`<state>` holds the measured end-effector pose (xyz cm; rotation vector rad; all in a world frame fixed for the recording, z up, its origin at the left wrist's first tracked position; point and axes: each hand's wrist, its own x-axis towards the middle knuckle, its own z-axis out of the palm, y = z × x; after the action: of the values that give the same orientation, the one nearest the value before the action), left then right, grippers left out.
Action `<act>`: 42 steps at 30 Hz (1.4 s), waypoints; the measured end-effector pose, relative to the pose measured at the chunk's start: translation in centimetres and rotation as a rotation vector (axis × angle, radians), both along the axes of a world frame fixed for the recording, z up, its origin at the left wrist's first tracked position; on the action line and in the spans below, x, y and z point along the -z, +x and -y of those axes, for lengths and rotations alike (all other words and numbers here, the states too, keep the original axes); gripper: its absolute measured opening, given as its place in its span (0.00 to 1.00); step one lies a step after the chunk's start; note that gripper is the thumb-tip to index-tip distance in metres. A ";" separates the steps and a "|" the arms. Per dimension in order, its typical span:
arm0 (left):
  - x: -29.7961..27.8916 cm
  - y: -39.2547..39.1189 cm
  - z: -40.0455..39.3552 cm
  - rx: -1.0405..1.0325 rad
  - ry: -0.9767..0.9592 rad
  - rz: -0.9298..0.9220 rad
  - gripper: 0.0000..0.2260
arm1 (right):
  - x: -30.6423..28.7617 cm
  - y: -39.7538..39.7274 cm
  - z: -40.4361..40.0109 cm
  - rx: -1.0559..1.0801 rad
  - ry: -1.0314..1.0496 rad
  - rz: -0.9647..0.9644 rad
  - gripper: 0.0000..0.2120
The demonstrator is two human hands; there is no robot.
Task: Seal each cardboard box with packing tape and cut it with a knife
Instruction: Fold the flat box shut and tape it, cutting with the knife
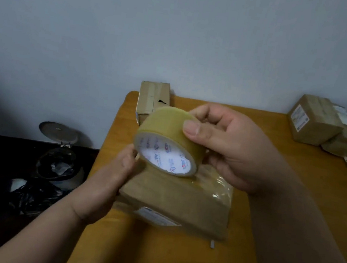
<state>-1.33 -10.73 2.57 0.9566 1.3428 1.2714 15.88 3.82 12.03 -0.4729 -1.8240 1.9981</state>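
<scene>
A cardboard box (184,201) with a white label lies on the wooden table (155,255), its right end glossy with tape. Above its top I hold a roll of tan packing tape (164,130) with a printed white core. My right hand (226,145) grips the roll, thumb on its outer face. My left hand (107,186) is at the box's left end, its fingers pinching at the roll's lower left edge, where the tape end seems to be. A small grey object (212,244), perhaps the knife, pokes out under the box's front edge.
Another cardboard box (152,99) stands at the table's far edge against the wall. Several taped boxes (317,120) are stacked at the back right. On the dark floor to the left stand an open pedal bin (60,162) and a black bag (30,197).
</scene>
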 end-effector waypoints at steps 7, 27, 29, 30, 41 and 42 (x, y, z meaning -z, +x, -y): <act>1.3 0.7 -0.3 -0.062 -0.008 0.100 0.34 | 2.7 -3.3 1.7 0.106 0.352 0.359 0.24; 0.6 2.2 -1.6 -0.108 -0.162 -0.003 0.28 | 0.9 13.3 -3.4 0.235 0.277 0.461 0.29; 0.5 2.1 -1.7 -0.115 -0.172 0.002 0.29 | 1.3 13.6 -3.7 0.306 0.223 0.448 0.29; 0.5 2.1 -1.7 -0.112 -0.171 -0.004 0.29 | 1.5 13.8 -3.6 0.303 0.199 0.462 0.27; 1.0 1.9 -1.9 -0.104 -0.201 -0.015 0.26 | 2.8 15.6 -2.4 0.337 0.345 0.859 0.18; 1.1 1.7 -1.9 -0.108 -0.202 -0.008 0.26 | 3.3 15.8 -2.4 0.353 0.335 0.871 0.18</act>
<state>0.38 -8.86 1.49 0.7580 1.5148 1.1868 31.73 6.23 8.76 -1.5995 -2.2556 1.2752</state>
